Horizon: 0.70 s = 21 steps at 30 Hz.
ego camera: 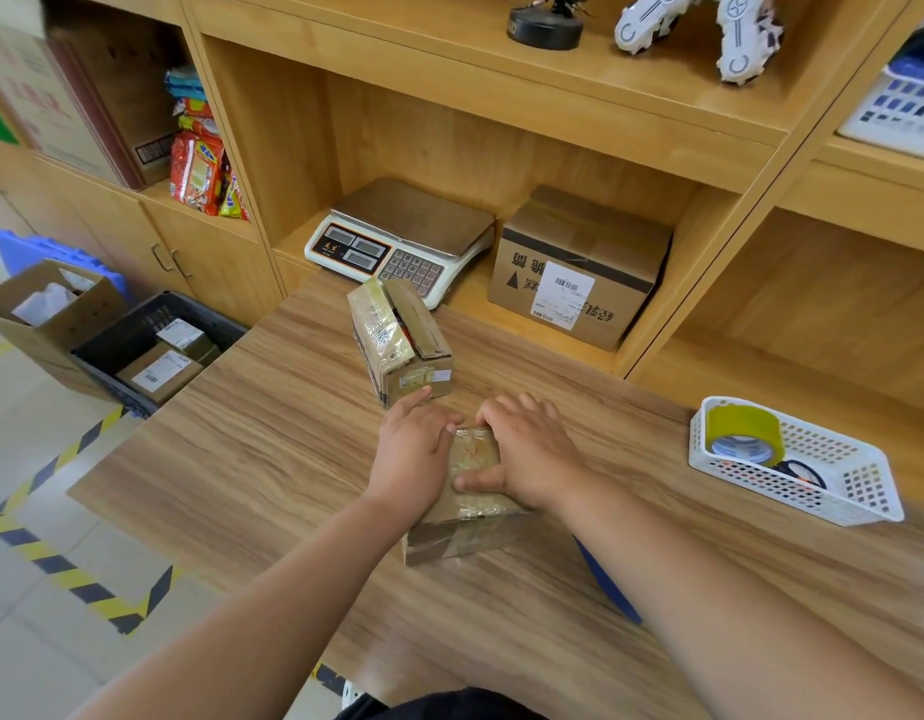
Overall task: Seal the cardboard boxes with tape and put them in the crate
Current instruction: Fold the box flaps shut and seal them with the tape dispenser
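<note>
The broad wood-grain table stands beside the dark plastic crate on the floor. On the table, a small brown cardboard box sits under both hands. The left hand presses on its left side with straight fingers. The right hand curls over the far edge, grasping it, thumb across the top. Rub the glossy tape outward from the seam and down each edge before lifting.

Both hands are on the small box mid-worktop. The left hand presses flat along its left side, while the right hand curls over the far edge, thumb across the taped top. A second box stands just behind. The tape roll sits in the white basket to the right, and the dark crate is on the floor to the left.
</note>
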Motion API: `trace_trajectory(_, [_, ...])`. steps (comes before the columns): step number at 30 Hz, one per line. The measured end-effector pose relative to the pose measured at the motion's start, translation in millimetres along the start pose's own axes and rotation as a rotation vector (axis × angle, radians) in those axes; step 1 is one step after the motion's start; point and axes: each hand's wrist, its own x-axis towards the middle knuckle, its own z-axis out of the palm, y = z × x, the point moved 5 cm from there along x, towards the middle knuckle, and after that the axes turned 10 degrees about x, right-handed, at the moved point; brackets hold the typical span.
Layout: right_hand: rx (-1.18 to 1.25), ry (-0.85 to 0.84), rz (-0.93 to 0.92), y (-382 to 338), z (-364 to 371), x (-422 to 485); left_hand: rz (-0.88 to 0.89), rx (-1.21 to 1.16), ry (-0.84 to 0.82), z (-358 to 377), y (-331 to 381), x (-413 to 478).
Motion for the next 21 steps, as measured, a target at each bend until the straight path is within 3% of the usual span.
trace_trajectory(8, [0.104, 0.131, 0.036, -1.1, -1.6, 12.2, 0.021, 0.027, -0.013, -4.2, 4.4, -15.4])
trace_trajectory(18, [0.216, 0.236, 0.063, 4.6, 5.8, 11.3, 0.441, 0.463, -0.113, -9.0, -6.0, -52.9])
trace_trajectory(21, [0.417, 0.348, 0.096, 13.3, 2.0, -2.8, 0.464, 0.480, -0.096, -7.6, -6.8, -49.1])
